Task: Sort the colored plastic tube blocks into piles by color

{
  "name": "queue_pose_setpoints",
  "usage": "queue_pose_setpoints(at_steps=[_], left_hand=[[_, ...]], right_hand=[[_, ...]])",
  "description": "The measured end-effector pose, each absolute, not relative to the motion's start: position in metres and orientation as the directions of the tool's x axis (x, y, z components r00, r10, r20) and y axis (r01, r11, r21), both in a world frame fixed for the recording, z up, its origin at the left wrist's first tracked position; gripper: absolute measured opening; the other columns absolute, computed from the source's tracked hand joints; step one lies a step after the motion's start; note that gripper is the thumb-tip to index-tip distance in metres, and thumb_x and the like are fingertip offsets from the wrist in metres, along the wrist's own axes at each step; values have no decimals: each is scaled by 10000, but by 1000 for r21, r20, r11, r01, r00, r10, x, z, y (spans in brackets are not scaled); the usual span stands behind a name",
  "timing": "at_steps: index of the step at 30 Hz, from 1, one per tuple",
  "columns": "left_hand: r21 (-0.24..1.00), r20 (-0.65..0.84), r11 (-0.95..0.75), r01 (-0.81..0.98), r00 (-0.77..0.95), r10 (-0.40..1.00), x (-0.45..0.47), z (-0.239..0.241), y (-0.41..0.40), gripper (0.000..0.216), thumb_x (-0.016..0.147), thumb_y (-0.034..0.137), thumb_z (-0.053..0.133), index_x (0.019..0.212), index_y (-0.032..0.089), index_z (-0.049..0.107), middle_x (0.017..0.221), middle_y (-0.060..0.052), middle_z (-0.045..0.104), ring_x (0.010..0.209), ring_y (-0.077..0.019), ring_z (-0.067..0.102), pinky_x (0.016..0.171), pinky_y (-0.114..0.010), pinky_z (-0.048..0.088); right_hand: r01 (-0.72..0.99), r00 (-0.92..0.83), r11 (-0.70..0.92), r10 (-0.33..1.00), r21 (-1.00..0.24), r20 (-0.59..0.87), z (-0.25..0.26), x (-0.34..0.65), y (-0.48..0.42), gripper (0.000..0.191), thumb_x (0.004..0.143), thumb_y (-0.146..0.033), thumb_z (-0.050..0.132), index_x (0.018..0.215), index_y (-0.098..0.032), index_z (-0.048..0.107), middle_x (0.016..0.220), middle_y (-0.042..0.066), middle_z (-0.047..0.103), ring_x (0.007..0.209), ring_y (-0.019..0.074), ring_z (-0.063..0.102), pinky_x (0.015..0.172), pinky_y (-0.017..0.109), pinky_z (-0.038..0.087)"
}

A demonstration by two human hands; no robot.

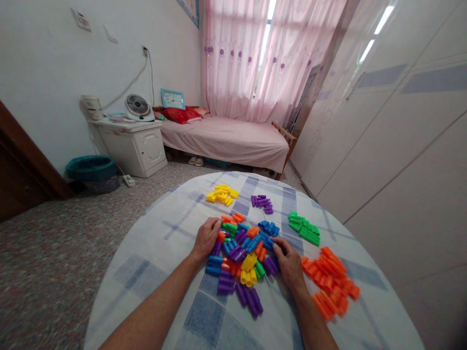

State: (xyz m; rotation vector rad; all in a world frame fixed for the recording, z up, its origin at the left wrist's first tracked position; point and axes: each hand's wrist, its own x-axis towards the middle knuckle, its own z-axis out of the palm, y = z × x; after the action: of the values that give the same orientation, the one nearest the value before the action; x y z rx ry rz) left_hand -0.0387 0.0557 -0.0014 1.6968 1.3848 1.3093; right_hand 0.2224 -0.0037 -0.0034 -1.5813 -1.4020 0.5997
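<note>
I observe both hands, left hand [206, 238] and right hand [289, 260], resting on the mixed pile of pegs [243, 253] on the table [171, 243].

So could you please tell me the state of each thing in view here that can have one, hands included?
Left hand: palm down on the mixed pile, nothing visibly gripped.
Right hand: fingertips on blue pieces at the pile's edge.
Mixed pile: unsorted, colours jumbled.
Yellow group: sorted, apart.
Purple group: sorted, apart.
Green group: sorted, apart.
Orange group: sorted, beside the right hand.
Curtains: drawn.
Fan: running or not, cannot tell.
</note>
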Motion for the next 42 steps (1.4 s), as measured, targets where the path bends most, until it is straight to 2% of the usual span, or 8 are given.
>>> queue_pose_setpoints(at_steps=[6, 42], left_hand=[[884, 314, -282, 373, -26, 949, -39, -2, 55, 317, 874, 374, 408, 911, 175, 652, 923, -53, 662, 884, -180, 602, 828, -291, 447], [885, 314, -289, 364, -12, 949, -39, 1, 54, 269, 839, 329, 437, 919, 185, 650, 963, -54, 663, 932, -187, 599, 876, -317, 449]], right_hand=[[576, 214, 57, 952, -816, 217, -7, 224, -2, 339, 790, -424, 482, 982, -206, 658, 993, 60, 684, 928, 234, 607, 836, 351, 442], [564, 212, 91, 945, -821, 250, -5, 223, -2, 312, 781, -399, 490, 953, -210, 670, 977, 58, 679, 933, 233, 598, 853, 365, 435]])
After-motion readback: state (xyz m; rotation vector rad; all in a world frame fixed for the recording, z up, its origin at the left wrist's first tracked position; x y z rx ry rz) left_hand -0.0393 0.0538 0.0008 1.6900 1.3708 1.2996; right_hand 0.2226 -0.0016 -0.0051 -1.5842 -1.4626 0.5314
